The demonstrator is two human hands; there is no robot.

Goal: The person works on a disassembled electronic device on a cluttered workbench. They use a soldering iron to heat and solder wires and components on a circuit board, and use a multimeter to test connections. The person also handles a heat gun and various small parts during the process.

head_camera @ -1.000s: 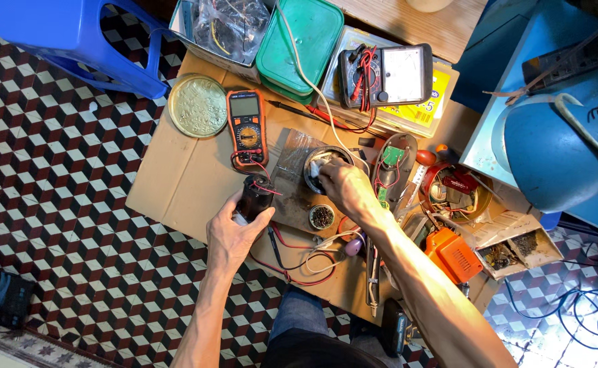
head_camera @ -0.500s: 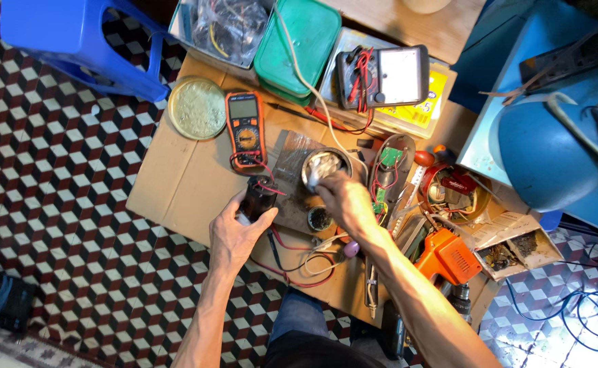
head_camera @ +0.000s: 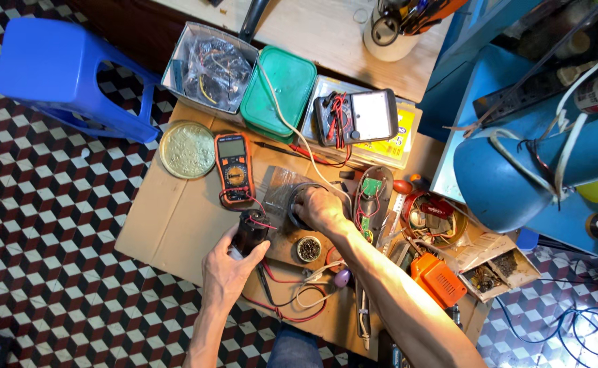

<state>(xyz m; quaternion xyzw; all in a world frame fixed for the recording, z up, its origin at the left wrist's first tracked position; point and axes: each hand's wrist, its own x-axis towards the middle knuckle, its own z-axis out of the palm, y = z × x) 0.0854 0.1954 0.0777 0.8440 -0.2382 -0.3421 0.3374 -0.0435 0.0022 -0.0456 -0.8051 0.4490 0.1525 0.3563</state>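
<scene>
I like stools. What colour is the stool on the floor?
The stool is bright blue, seen in the head view, top left.

Bare cardboard (head_camera: 176, 225) left of left hand (head_camera: 227, 272); multimeter (head_camera: 234, 167) ahead; tool clutter (head_camera: 428, 232) crowds right.

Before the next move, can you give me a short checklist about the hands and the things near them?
1. Left hand grips the small black motor: ok.
2. Right hand rests over the round metal tin: ok; what its fingers hold: cannot tell.
3. Red wires free of tangle below the hands: not ok, they loop together.
4. Orange multimeter within reach, face up: ok.
5. Small cup of screws upright: ok.
6. Multimeter switched on: cannot tell.
</scene>
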